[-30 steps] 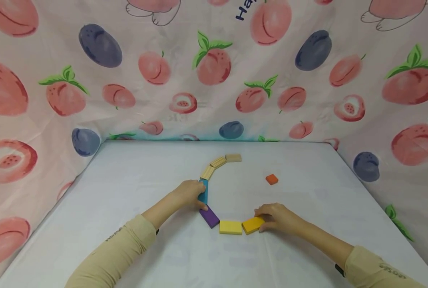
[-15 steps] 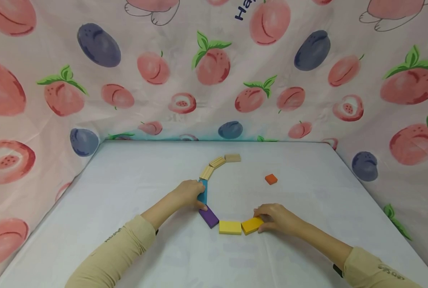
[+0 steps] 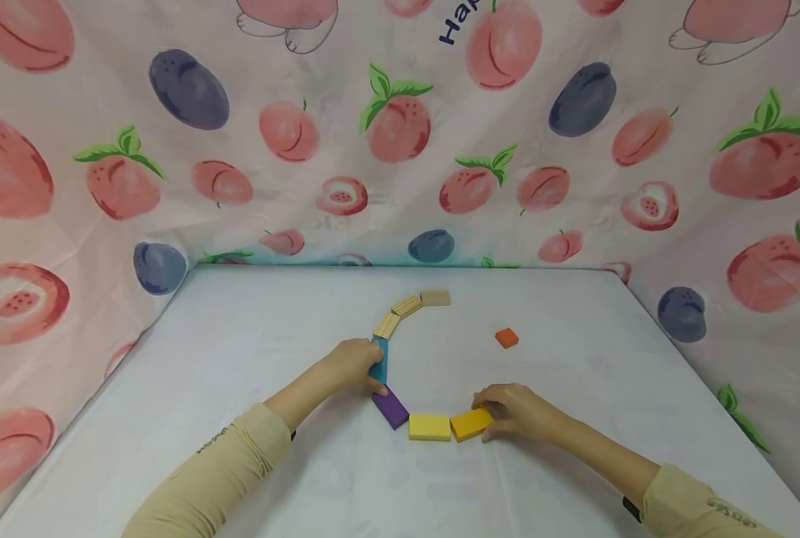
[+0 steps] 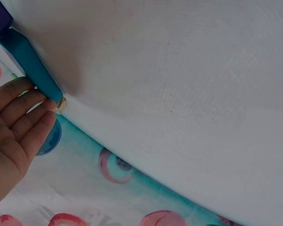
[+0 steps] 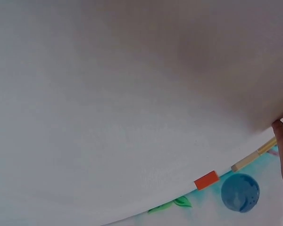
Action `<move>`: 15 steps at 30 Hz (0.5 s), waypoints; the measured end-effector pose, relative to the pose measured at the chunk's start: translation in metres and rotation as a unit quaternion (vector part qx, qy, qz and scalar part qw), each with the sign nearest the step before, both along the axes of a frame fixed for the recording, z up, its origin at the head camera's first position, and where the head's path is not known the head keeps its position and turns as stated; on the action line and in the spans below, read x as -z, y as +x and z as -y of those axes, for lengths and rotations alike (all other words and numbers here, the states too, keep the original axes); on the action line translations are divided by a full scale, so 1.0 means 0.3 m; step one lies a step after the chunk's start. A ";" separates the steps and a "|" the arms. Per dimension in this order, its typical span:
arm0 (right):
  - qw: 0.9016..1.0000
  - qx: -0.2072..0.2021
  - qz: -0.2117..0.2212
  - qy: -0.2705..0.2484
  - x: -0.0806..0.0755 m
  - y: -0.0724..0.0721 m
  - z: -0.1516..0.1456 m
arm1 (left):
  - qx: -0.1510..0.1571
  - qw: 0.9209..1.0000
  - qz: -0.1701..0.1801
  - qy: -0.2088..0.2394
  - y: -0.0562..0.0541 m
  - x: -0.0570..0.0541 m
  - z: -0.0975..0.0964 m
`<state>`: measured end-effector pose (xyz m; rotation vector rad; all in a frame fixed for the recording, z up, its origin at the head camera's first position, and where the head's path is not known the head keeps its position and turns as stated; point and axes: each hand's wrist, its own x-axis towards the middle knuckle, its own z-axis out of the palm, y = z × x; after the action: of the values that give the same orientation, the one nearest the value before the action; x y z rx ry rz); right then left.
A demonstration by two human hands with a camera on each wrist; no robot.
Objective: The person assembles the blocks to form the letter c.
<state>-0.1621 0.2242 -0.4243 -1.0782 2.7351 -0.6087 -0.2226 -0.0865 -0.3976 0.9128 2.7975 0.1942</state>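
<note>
My left hand (image 3: 351, 364) grips a blue wooden block (image 3: 379, 365), fingers by its far end and thumb down where it meets a purple block (image 3: 391, 408). In the left wrist view, fingertips (image 4: 49, 104) lie along the blue block's side. A pale yellow block (image 3: 429, 427) follows the purple one. Beside it, a deep yellow block (image 3: 470, 424) has its right end between the thumb and fingers of my right hand (image 3: 521, 409). Only the edge of that hand shows in the right wrist view. All these blocks lie flat, end to end, in a curve.
Three plain wood blocks carry the curve on toward the back: one near the blue block (image 3: 387, 326), a middle block (image 3: 407, 305) and an end block (image 3: 435, 298). An orange block (image 3: 506, 338) lies apart at right. A fruit-print cloth (image 3: 386, 194) hangs behind the white tabletop (image 3: 272, 314).
</note>
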 end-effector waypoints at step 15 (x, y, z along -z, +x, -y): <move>0.998 0.010 0.056 -0.006 -0.026 -0.008 -0.007 | -0.004 1.000 -0.003 0.002 0.005 -0.002 -0.002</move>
<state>-0.1644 0.2263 -0.4166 -0.9891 2.6526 -0.6676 -0.2211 -0.0859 -0.3971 0.9059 2.8069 0.1975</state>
